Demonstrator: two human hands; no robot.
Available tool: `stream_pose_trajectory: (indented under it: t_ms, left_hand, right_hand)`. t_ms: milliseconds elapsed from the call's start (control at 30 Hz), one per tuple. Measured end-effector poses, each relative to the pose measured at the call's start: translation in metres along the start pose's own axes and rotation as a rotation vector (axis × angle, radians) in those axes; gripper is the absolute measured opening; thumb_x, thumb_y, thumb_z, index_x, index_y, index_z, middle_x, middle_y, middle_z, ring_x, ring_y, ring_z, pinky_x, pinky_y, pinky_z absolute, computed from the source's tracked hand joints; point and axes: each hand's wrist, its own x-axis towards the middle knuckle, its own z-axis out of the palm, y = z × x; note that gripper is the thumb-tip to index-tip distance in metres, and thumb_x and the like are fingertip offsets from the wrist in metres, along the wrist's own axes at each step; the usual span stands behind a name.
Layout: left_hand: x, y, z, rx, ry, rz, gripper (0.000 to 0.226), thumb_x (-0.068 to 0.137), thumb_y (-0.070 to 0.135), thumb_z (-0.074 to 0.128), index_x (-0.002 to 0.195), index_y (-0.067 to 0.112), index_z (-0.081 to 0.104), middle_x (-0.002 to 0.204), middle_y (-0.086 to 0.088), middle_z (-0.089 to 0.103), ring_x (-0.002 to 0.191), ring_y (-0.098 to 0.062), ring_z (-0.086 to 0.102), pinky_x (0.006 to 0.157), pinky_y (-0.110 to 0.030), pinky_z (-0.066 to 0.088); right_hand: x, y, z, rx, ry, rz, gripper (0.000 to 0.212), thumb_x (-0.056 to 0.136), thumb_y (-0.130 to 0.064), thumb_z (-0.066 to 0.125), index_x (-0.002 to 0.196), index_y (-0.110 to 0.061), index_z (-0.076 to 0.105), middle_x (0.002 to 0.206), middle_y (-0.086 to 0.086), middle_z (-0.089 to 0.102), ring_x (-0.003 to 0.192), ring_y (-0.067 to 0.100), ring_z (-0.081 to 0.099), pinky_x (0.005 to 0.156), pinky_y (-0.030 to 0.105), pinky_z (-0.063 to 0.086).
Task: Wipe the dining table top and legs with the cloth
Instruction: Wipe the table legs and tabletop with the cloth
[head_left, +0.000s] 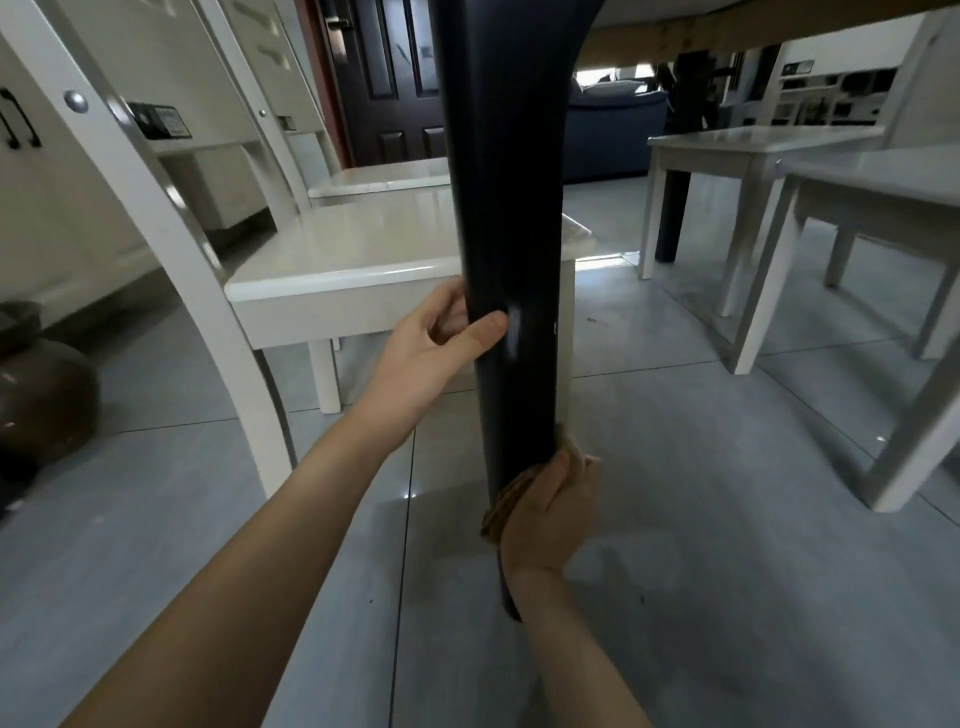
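Right now the left hand (441, 338) is gripping the dark table leg (504, 208) about halfway up, thumb lying across the front face and fingers curling round the back. Lower down, the right hand (545, 514) is closing round the brown cloth (506, 501) and pressing it against the right side of the same leg, near the foot. The cloth is bunching between palm and leg, and only its edge is showing. The table top (753, 10) is passing overhead, seen from beneath.

Several things could be going wrong from here. The bunched cloth is covering only one side, so the back and left faces are probably being missed unless the hand is working round them. The leg is looking glossy, and the bare left thumb is likely leaving prints on a stretch that may already be clean. The white chair (363, 260) is standing just behind the leg, so a wide sweep is risking knuckles against its seat. The tiled floor (727, 519) is shining, and a dragging cloth is apt to pick up grit there.
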Motion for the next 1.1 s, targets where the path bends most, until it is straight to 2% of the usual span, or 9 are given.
stream_pose_trajectory:
  t_ms: [200, 367, 400, 500, 667, 733, 867, 933, 1100]
  left_hand:
    - [0.003, -0.005, -0.004, 0.031, -0.025, 0.001, 0.058, 0.083, 0.012, 0.070, 0.136, 0.011, 0.047, 0.122, 0.007, 0.066, 0.111, -0.004, 0.063, 0.096, -0.021, 0.050]
    - [0.004, -0.010, -0.004, 0.034, -0.036, -0.004, 0.063, 0.081, 0.017, 0.072, 0.138, 0.012, 0.045, 0.126, 0.005, 0.065, 0.114, -0.008, 0.062, 0.103, -0.030, 0.047]
    - [0.005, -0.011, -0.004, 0.034, -0.043, 0.000, 0.063, 0.082, 0.017, 0.072, 0.139, 0.012, 0.045, 0.126, 0.004, 0.065, 0.114, -0.009, 0.062, 0.103, -0.030, 0.047]
    - [0.006, -0.011, -0.005, 0.034, -0.048, 0.008, 0.062, 0.083, 0.015, 0.070, 0.140, 0.012, 0.044, 0.125, 0.005, 0.065, 0.113, -0.007, 0.062, 0.099, -0.023, 0.048]
    - [0.007, -0.015, -0.006, 0.064, -0.050, 0.012, 0.065, 0.083, 0.023, 0.072, 0.141, 0.015, 0.043, 0.128, 0.008, 0.063, 0.117, -0.006, 0.059, 0.105, -0.032, 0.046]
    - [0.007, -0.016, -0.006, 0.067, -0.039, 0.013, 0.068, 0.082, 0.027, 0.072, 0.142, 0.017, 0.042, 0.129, 0.009, 0.061, 0.119, -0.006, 0.058, 0.105, -0.033, 0.046]
    - [0.005, -0.015, -0.006, 0.047, -0.052, 0.006, 0.068, 0.082, 0.026, 0.073, 0.142, 0.017, 0.041, 0.131, 0.009, 0.060, 0.120, -0.007, 0.058, 0.106, -0.035, 0.045]
    - [0.005, -0.014, -0.006, 0.037, -0.054, 0.000, 0.068, 0.083, 0.025, 0.072, 0.142, 0.017, 0.041, 0.131, 0.008, 0.061, 0.119, -0.007, 0.059, 0.107, -0.036, 0.045]
    - [0.005, -0.015, -0.006, 0.022, -0.053, 0.002, 0.066, 0.084, 0.022, 0.071, 0.142, 0.015, 0.041, 0.130, 0.007, 0.062, 0.119, -0.006, 0.059, 0.105, -0.031, 0.046]
  right_hand:
    - [0.028, -0.037, 0.016, 0.107, 0.063, -0.179, 0.042, 0.100, -0.034, 0.029, 0.123, -0.016, 0.059, 0.098, -0.008, 0.049, 0.082, 0.006, 0.054, 0.072, 0.009, 0.041]
    - [-0.028, 0.056, 0.004, 0.037, 0.018, 0.161, 0.040, 0.097, -0.052, 0.019, 0.112, -0.043, 0.054, 0.092, 0.008, 0.063, 0.081, 0.031, 0.063, 0.073, 0.040, 0.051]
    - [-0.035, 0.063, 0.000, 0.047, 0.005, 0.219, 0.038, 0.097, -0.052, 0.020, 0.108, -0.042, 0.055, 0.092, 0.007, 0.062, 0.083, 0.031, 0.063, 0.074, 0.039, 0.052]
    - [-0.031, 0.044, -0.003, 0.128, 0.006, 0.365, 0.030, 0.093, -0.049, 0.027, 0.093, -0.040, 0.055, 0.100, 0.005, 0.062, 0.088, 0.014, 0.061, 0.066, 0.007, 0.044]
    - [0.004, -0.017, 0.010, 0.130, 0.102, 0.004, 0.044, 0.099, -0.036, 0.031, 0.115, -0.010, 0.062, 0.101, -0.003, 0.056, 0.088, -0.001, 0.054, 0.074, 0.013, 0.043]
    - [0.008, -0.015, 0.009, 0.092, 0.079, -0.073, 0.042, 0.100, -0.034, 0.030, 0.117, -0.011, 0.061, 0.101, 0.000, 0.055, 0.088, 0.008, 0.054, 0.076, 0.017, 0.042]
    - [-0.023, 0.040, -0.009, 0.198, -0.161, 0.269, 0.037, 0.096, -0.049, 0.025, 0.113, -0.048, 0.058, 0.108, -0.012, 0.066, 0.102, 0.013, 0.062, 0.091, 0.038, 0.048]
    - [-0.041, 0.063, -0.019, 0.131, -0.218, 0.388, 0.036, 0.091, -0.050, 0.026, 0.108, -0.048, 0.058, 0.101, -0.020, 0.068, 0.101, 0.009, 0.065, 0.092, 0.039, 0.048]
    - [-0.043, 0.047, -0.014, 0.116, -0.162, 0.431, 0.040, 0.086, -0.061, 0.031, 0.114, -0.049, 0.057, 0.120, 0.006, 0.064, 0.106, 0.027, 0.063, 0.091, 0.048, 0.052]
